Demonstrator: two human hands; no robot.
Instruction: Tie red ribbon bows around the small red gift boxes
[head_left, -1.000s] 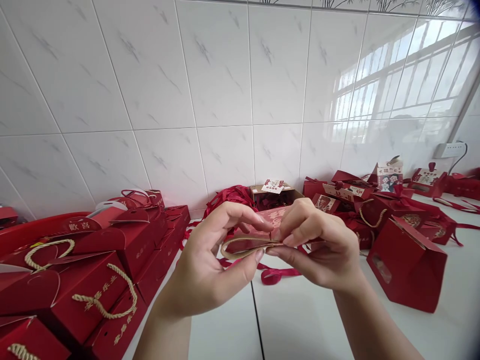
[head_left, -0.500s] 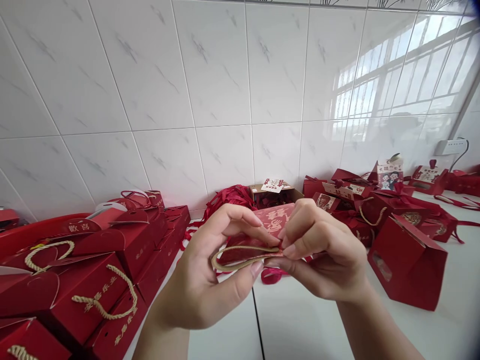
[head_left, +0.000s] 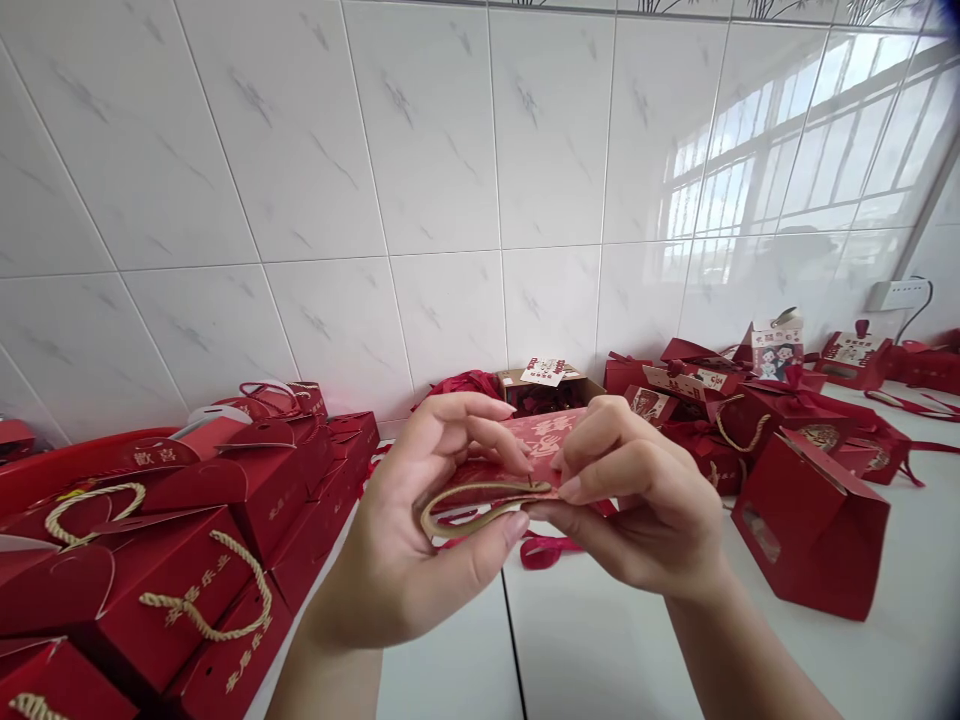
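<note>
Both hands hold a red cardboard piece (head_left: 546, 432) with pale printed characters, bent so that its tan inner edge makes a flattened loop at the left. Around the rounded end curls my left hand (head_left: 431, 520), its thumb under the lower edge and its fingers over the top. My right hand (head_left: 637, 500) pinches the right end between thumb and fingers, where the two layers meet. Below and behind the cardboard a dark pink ribbon (head_left: 544, 550) lies on the white table (head_left: 450, 670).
Red boxes (head_left: 161, 590) with rope handles are stacked at the left, beside a red tub rim (head_left: 45, 475). An open carton (head_left: 514, 385) stands by the tiled wall (head_left: 442, 150). Red gift boxes (head_left: 682, 380) crowd the right, with one windowed box (head_left: 817, 540) nearest.
The fingers of my left hand have lifted slightly and drawn back from the pinched end. The cardboard has shifted a little left; my right hand still pinches it.
</note>
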